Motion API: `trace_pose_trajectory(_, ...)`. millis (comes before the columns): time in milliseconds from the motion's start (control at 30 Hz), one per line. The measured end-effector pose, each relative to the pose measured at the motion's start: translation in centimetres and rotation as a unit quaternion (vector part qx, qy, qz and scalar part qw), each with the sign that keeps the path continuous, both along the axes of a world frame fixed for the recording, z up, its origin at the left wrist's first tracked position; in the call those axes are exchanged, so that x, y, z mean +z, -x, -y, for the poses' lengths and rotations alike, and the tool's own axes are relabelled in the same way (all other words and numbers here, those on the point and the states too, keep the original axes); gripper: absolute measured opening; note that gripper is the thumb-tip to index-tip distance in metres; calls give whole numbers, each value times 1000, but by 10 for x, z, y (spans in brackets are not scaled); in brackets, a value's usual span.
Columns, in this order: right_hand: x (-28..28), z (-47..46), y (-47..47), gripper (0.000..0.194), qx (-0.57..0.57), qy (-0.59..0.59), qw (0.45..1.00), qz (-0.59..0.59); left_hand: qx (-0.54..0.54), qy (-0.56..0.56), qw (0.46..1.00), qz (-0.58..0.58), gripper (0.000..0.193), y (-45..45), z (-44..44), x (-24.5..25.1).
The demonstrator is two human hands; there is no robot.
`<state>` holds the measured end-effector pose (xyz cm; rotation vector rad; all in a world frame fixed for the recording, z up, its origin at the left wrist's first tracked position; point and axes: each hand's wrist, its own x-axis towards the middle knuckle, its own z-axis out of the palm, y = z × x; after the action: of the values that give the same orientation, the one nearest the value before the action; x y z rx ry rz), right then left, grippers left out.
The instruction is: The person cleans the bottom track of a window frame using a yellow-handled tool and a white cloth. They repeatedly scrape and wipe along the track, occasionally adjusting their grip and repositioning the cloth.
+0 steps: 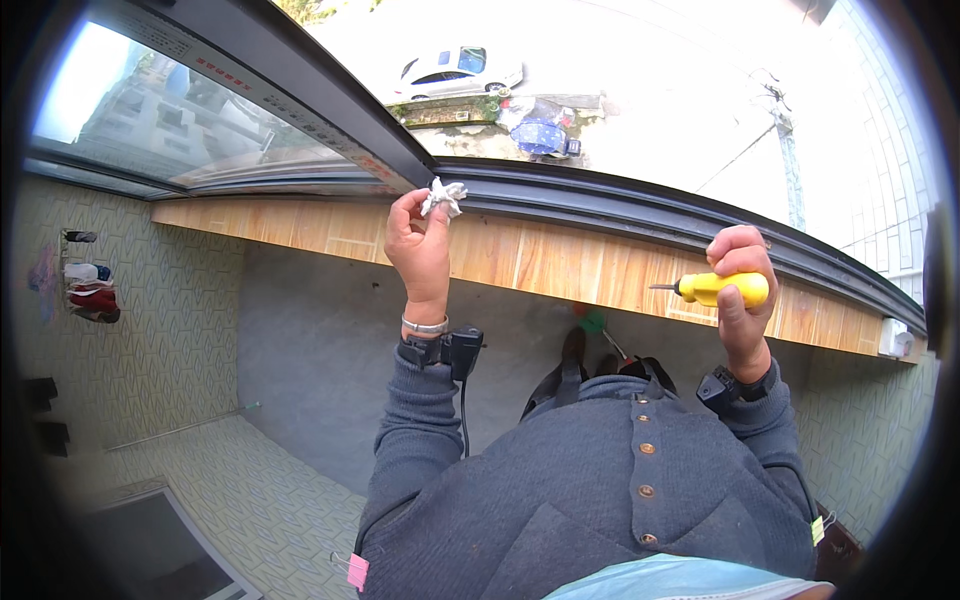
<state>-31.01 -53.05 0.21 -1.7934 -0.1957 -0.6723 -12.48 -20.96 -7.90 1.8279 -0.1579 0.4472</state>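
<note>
My left hand [420,244] pinches a crumpled piece of white paper or tissue [444,196] between thumb and fingers, close to the lower corner of the sliding window's dark metal frame [352,97]. Over at the right, my right hand [742,289] grips a yellow-handled screwdriver [701,288], its short shaft pointing left. This hand is over the wood-patterned tiled sill [555,266]. Dark window tracks [570,191] run along the outer side of the sill.
A white box [895,338] stands at the sill's right end. A green and red object [592,321] is near my feet on the grey floor [315,337]. Beyond the open window, far below, are a white car [461,71] and a blue covered thing [540,137]. Patterned walls flank the floor.
</note>
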Motion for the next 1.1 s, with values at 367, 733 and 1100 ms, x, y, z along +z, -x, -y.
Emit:
trace_pose_trajectory(367,-16,-80,-122,31,225,-177,958,-11,-8,-180,984,4,19,-31,-19,-43)
trace_pose_trajectory(733,-51,-124,-188,28,258,-39,965,-22,41,-185,981,-49,17,-28,-12,-36)
trace_pose_trajectory(1100,-23,-70,-196,27,354,96,930,-21,-2,-307,949,-69,16,-6,42,-25)
